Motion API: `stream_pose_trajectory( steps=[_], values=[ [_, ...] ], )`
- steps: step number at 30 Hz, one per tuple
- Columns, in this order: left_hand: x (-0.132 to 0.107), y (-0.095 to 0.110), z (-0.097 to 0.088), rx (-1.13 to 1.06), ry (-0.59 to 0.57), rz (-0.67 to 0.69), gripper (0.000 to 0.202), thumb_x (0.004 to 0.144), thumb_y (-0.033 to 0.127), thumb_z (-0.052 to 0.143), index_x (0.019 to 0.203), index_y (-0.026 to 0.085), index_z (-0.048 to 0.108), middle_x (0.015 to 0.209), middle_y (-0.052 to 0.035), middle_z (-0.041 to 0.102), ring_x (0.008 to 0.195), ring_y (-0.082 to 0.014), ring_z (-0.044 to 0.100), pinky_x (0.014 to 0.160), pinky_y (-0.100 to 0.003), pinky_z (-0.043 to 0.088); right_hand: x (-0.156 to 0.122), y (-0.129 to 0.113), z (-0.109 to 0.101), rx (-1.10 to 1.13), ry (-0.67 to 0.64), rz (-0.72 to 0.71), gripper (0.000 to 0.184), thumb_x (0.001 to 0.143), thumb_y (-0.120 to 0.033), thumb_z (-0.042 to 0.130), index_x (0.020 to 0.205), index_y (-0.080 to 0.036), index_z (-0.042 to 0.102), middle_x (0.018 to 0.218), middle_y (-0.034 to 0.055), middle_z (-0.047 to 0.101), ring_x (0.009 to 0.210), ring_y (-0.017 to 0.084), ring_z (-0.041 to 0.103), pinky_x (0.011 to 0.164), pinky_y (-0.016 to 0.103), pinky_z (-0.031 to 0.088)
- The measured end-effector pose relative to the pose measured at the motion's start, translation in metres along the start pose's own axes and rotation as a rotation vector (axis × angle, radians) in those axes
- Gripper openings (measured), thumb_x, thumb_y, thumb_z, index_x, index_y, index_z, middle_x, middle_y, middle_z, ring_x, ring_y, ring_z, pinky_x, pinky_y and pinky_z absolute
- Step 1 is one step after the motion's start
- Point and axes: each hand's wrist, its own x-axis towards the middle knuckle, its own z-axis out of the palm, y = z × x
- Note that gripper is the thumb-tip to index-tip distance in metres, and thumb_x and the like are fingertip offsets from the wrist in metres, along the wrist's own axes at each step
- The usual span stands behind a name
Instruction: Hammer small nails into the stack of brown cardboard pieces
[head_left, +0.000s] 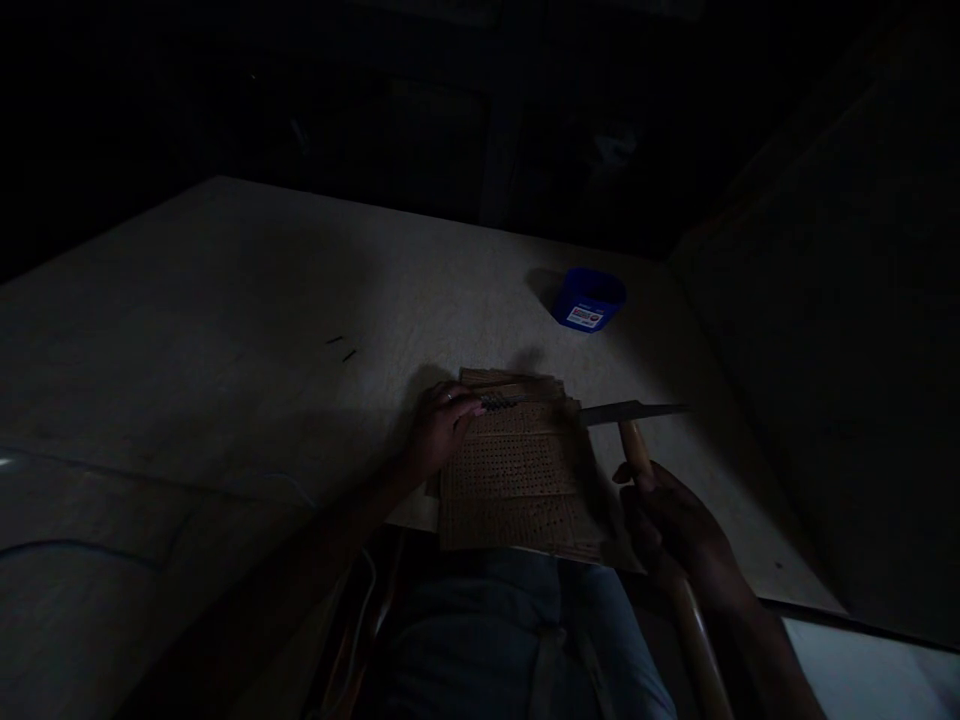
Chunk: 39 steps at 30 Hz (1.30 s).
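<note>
A stack of brown perforated boards (517, 470) lies at the near edge of a pale table (262, 300). My left hand (442, 425) rests on the stack's left side, fingers pinched on small dark nails (499, 403) at the top row. My right hand (675, 520) grips the wooden handle of a hammer (637, 412). Its long metal head lies level just right of the boards. The scene is very dark.
A blue round container (589, 300) with a white label stands on the table behind the boards. Two small dark nails (341, 348) lie loose to the left. A dark panel (825, 380) rises at the right. My lap is below the table edge.
</note>
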Motion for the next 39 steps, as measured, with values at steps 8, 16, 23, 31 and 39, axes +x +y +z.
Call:
stream_pose_trajectory(
  steps=[8,16,23,31,39],
  values=[
    [0.001,0.005,-0.003,0.025,-0.033,-0.030,0.017,0.095,0.021,0.058,0.095,0.021,0.074,0.095,-0.0058,0.071,0.093,-0.0213,0.061,0.083,-0.038,0.049,0.011,-0.041,0.070,-0.677,-0.191,-0.261,0.041,0.098,-0.054,0.050,0.110,-0.020,0.069,0.085,0.0046,0.071,0.075,0.020,0.067,0.064,0.028,0.052],
    [0.001,0.007,-0.005,0.043,-0.079,-0.030,0.017,0.094,0.020,0.058,0.097,0.022,0.075,0.096,-0.0056,0.071,0.094,-0.0221,0.060,0.083,-0.037,0.048,0.034,-0.036,0.089,-0.787,-0.133,-0.371,0.044,0.101,-0.051,0.040,0.121,-0.020,0.065,0.109,0.0091,0.075,0.098,0.026,0.070,0.086,0.036,0.050],
    [0.001,0.005,-0.003,0.007,-0.075,-0.054,0.017,0.093,0.018,0.059,0.090,0.022,0.076,0.095,-0.0058,0.071,0.093,-0.0211,0.061,0.083,-0.036,0.048,0.042,-0.025,0.089,-0.823,-0.129,-0.321,0.049,0.101,-0.054,0.038,0.123,-0.020,0.064,0.112,0.0112,0.075,0.102,0.028,0.069,0.088,0.039,0.049],
    [0.000,0.004,-0.003,0.003,-0.061,-0.053,0.016,0.092,0.020,0.062,0.085,0.022,0.076,0.093,-0.0059,0.070,0.091,-0.0206,0.061,0.080,-0.035,0.048,0.044,-0.027,0.089,-0.865,-0.174,-0.258,0.050,0.100,-0.055,0.038,0.124,-0.019,0.063,0.108,0.0122,0.076,0.098,0.030,0.070,0.082,0.039,0.051],
    [0.000,0.003,-0.004,-0.008,-0.070,-0.062,0.016,0.092,0.023,0.062,0.084,0.023,0.077,0.092,-0.0062,0.070,0.092,-0.0204,0.061,0.081,-0.035,0.049,0.046,-0.027,0.090,-0.886,-0.169,-0.232,0.048,0.101,-0.053,0.039,0.127,-0.021,0.062,0.112,0.0132,0.075,0.103,0.031,0.069,0.085,0.039,0.050]
  ],
)
